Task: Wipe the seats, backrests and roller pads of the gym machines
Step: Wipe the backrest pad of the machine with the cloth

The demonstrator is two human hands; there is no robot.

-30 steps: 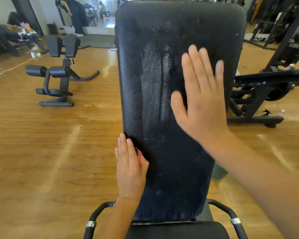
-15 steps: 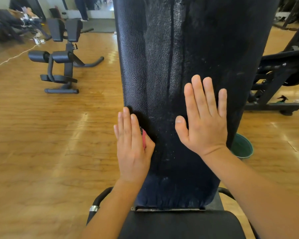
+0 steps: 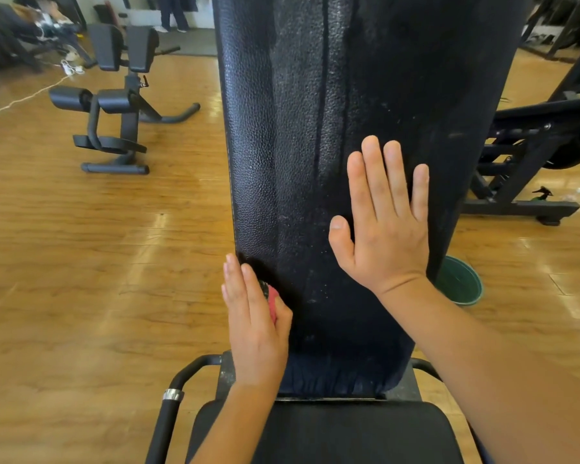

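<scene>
Wooden plank floor (image 3: 81, 296) carries everything; black bench frame (image 3: 169, 413) at near edge, centre; back-extension machine (image 3: 114, 168) toward far-left; green bucket (image 3: 461, 284) just right of bench; second machine's base (image 3: 516, 207) at right edge; white cable (image 3: 70, 67) toward far-left corner.

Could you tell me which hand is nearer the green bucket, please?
Right. The right hand lies flat on the backrest, up-left of the bucket; the left hand holds a pink thing at the backrest's opposite edge.
</scene>
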